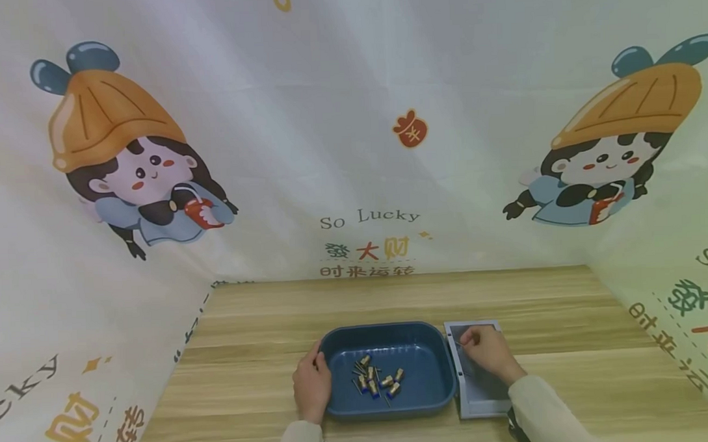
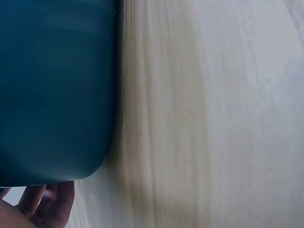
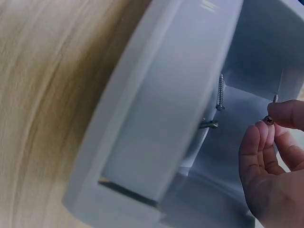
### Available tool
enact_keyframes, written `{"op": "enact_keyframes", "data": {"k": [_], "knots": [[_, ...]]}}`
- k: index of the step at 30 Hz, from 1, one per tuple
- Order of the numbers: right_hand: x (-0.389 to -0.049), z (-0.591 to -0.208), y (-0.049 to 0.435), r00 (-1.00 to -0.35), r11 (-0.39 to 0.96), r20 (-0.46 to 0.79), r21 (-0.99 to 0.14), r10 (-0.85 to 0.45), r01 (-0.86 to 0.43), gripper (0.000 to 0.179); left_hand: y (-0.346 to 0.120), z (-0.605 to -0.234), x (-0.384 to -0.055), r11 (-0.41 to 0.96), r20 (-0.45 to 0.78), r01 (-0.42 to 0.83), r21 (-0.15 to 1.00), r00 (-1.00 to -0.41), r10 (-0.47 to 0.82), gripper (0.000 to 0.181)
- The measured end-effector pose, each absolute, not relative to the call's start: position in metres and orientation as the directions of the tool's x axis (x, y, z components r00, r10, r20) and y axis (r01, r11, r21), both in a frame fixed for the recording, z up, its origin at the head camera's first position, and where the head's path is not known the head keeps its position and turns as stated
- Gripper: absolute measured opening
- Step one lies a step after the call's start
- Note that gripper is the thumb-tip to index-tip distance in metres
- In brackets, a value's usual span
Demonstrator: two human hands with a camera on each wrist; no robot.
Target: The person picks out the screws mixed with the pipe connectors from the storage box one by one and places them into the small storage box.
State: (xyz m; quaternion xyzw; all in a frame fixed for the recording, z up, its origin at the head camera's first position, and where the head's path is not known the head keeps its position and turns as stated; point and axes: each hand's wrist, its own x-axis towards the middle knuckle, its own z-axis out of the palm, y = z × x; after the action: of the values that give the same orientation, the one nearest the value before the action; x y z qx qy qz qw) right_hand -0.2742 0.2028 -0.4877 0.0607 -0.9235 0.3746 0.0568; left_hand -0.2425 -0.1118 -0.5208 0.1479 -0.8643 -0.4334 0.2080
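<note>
My left hand (image 1: 311, 386) holds the left end of a dark blue basin (image 1: 424, 374), its thumb over the rim. In the left wrist view, fingers (image 2: 59, 206) curl against the basin's outer wall (image 2: 52, 95). Inside the basin lies a loose pile of brass-coloured fittings (image 1: 393, 389) with blue ends, with thin screws among them. My right hand (image 1: 489, 354) is above a grey box (image 1: 463, 393) right of the basin. Its thumb and fingertips pinch a screw (image 3: 269, 120), cross-slot head showing. Two more screws, one long (image 3: 220, 92) and one dark (image 3: 209, 124), lie in the box.
Basin and box stand side by side on a wood-grain table (image 1: 265, 354). White printed cloth (image 1: 269, 152) hangs behind the table and along both sides. A dark strap (image 1: 518, 430) shows at the right wrist, near the box's front edge.
</note>
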Motion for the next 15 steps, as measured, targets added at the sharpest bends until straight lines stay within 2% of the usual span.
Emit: {"op": "enact_keyframes", "data": {"k": [7,15], "knots": [[-0.2743,-0.492,0.2029,-0.986,0.737,0.159,-0.661,-0.042,-0.138,0.005,-0.1132,-0.523,-0.2457,0.561,0.174,-0.111,0.821,-0.885,-0.431,0.034],[-0.2743,-0.4937,0.2024,-0.984,0.733,0.175,-0.664,-0.036,-0.145,0.005,-0.1136,-0.5233,-0.2455,0.569,0.184,-0.107,0.815,-0.884,-0.43,0.033]]}}
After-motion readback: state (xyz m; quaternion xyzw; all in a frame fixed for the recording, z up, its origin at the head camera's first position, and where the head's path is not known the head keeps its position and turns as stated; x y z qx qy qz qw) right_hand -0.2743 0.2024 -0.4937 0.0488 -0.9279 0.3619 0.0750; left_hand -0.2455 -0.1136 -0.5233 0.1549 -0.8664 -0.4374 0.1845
